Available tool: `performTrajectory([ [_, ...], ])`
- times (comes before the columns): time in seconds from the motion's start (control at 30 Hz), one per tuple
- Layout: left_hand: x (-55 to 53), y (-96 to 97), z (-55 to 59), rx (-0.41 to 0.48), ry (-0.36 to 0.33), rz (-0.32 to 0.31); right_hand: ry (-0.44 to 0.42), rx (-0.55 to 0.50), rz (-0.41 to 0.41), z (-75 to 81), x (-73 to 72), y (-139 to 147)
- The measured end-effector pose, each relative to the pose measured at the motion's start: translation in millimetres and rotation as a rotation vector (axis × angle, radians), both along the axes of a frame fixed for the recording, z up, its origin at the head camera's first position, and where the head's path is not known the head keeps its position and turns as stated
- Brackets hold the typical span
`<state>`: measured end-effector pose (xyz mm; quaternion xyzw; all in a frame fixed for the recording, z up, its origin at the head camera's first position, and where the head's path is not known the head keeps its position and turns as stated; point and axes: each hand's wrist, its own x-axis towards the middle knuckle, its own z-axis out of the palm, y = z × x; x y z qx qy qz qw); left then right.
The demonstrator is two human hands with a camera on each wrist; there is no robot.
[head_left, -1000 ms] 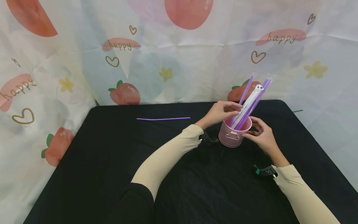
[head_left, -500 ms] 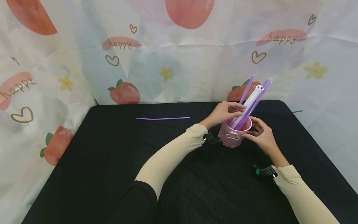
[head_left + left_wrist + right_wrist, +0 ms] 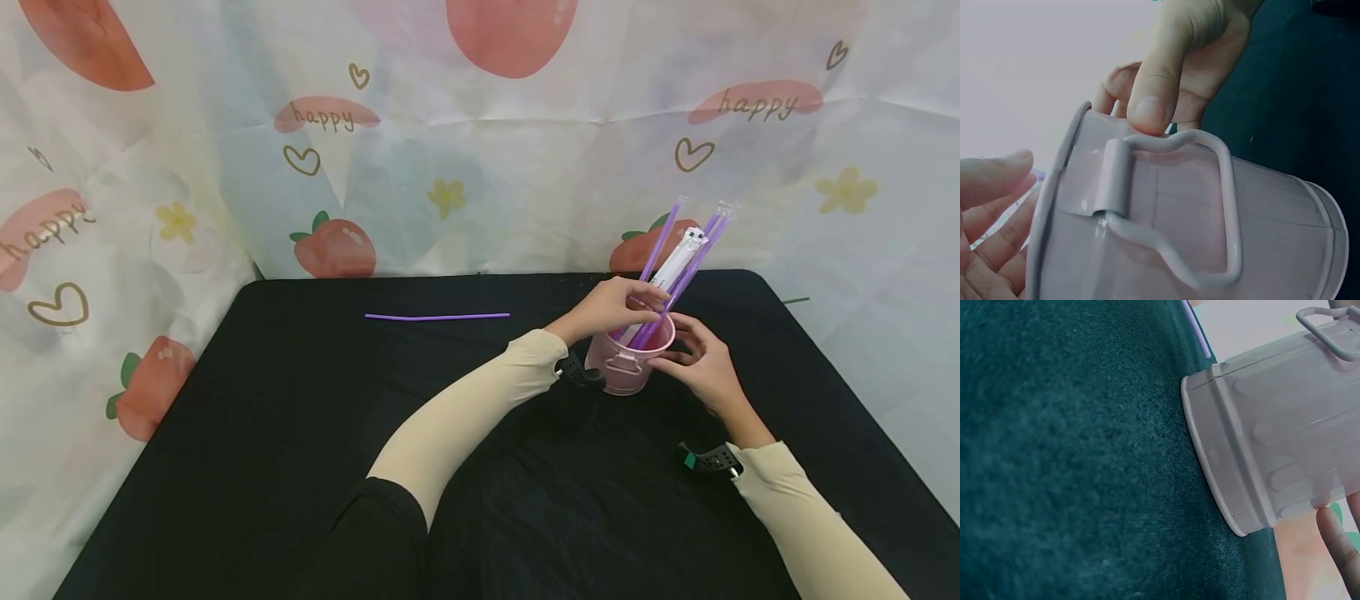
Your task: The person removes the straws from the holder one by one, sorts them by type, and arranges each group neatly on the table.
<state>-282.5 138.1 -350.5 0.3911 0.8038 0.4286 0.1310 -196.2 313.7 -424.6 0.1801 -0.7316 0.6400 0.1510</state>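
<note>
A pink metal bucket (image 3: pixel 626 379) stands upright toward the table's back right. Several wrapped purple straws (image 3: pixel 701 250) and a white paper-wrapped bundle (image 3: pixel 678 257) lean out of it to the right. My left hand (image 3: pixel 617 305) is over the rim, fingers and thumb apart around the straws' lower part; firm contact cannot be made out. My right hand (image 3: pixel 705 362) holds the bucket's right side, its thumb (image 3: pixel 1154 109) beside the wire handle (image 3: pixel 1229 212) in the left wrist view. Fingers (image 3: pixel 1338 544) touch the bucket wall in the right wrist view.
A single purple straw (image 3: pixel 437 317) lies near the back edge of the black-covered table (image 3: pixel 300 417). Behind stands a printed curtain (image 3: pixel 510 183) with fruit and hearts. Each wrist wears a dark strap (image 3: pixel 712 458).
My left hand has slid a little to the right and down across the straws, now covering more of the white bundle. The bucket, straws and right hand have stayed practically still.
</note>
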Motion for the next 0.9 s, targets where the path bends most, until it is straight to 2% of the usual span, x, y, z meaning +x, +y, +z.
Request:
performTrajectory([
  [0.4,3.2,4.3,3.4,-0.062,0.039,-0.001,-0.006,-0.014,0.017,0.4,-0.7,0],
  [0.53,5.9,6.9,5.1,-0.094,0.070,-0.016,-0.008,-0.019,0.025,2.1,0.8,-1],
  [0.77,11.7,12.1,2.8,-0.130,0.044,-0.055,-0.021,0.013,0.015,-0.3,0.1,1],
  [0.9,13.6,14.4,2.4,-0.148,0.081,-0.073,-0.015,0.006,0.021,-0.9,-0.3,1],
])
